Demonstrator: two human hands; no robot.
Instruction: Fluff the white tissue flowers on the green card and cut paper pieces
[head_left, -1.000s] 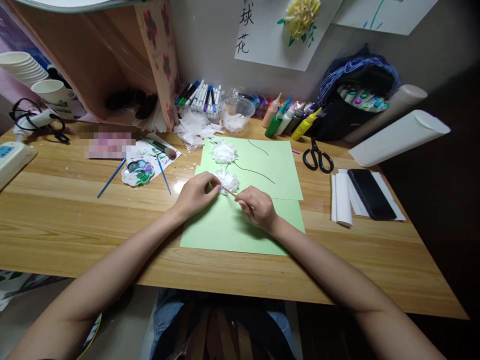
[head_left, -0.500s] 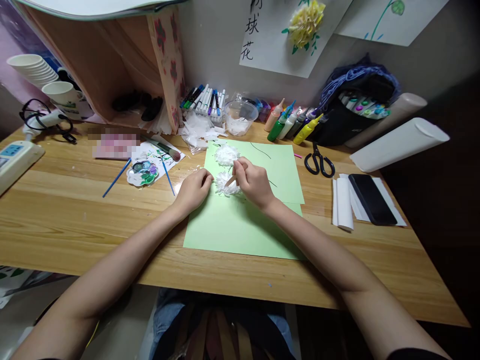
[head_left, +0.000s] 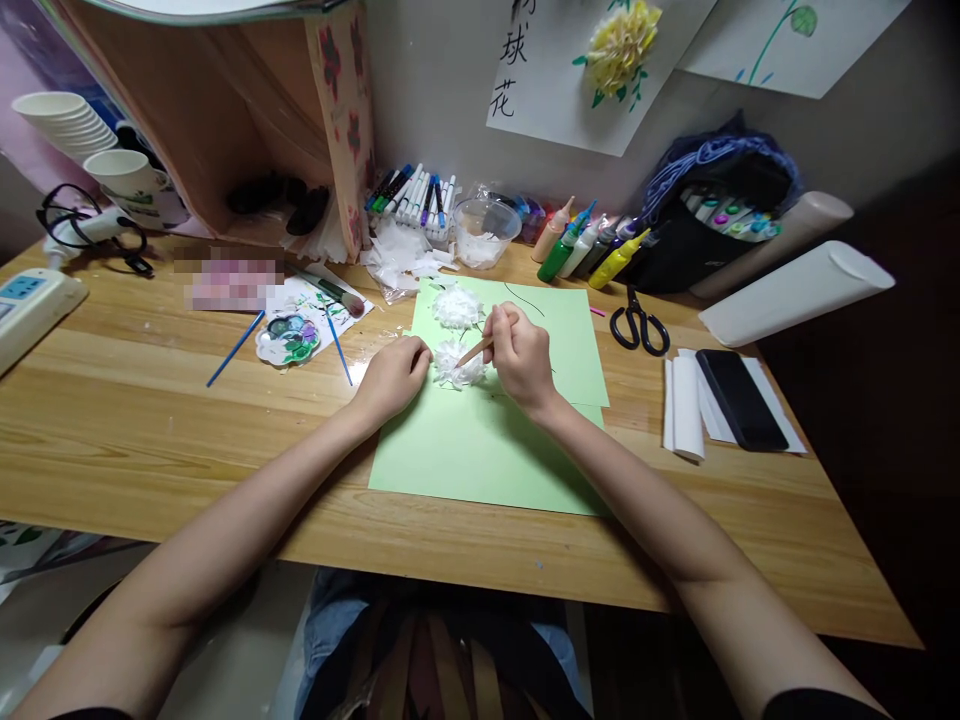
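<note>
My right hand [head_left: 519, 360] is closed in a pinch around a thin brown wooden stick [head_left: 474, 351]. The stick slants down to the left, its narrow end touching the nearer white paper flower [head_left: 451, 374]. A second fluffy white flower [head_left: 456, 306] lies just behind it on the green paper [head_left: 480, 445]. Dark curved lines run across this paper to the right of the flowers. At the paper's left edge rests my left hand [head_left: 394, 380], fingers curled together, its fingertips close to the nearer flower. Whether it pinches anything is hidden.
Black-handled scissors [head_left: 637, 325] and a dark phone [head_left: 741, 398] lie to the right. On the left are a paint palette [head_left: 288, 341] and thin blue brushes [head_left: 235, 348]. Markers [head_left: 412, 200], a clear plastic bowl [head_left: 486, 235] and paint bottles [head_left: 559, 250] line the back.
My right hand has shifted slightly right and tilted the stick, so more of its length shows over the nearer flower. My left hand stays by the paper's edge.
</note>
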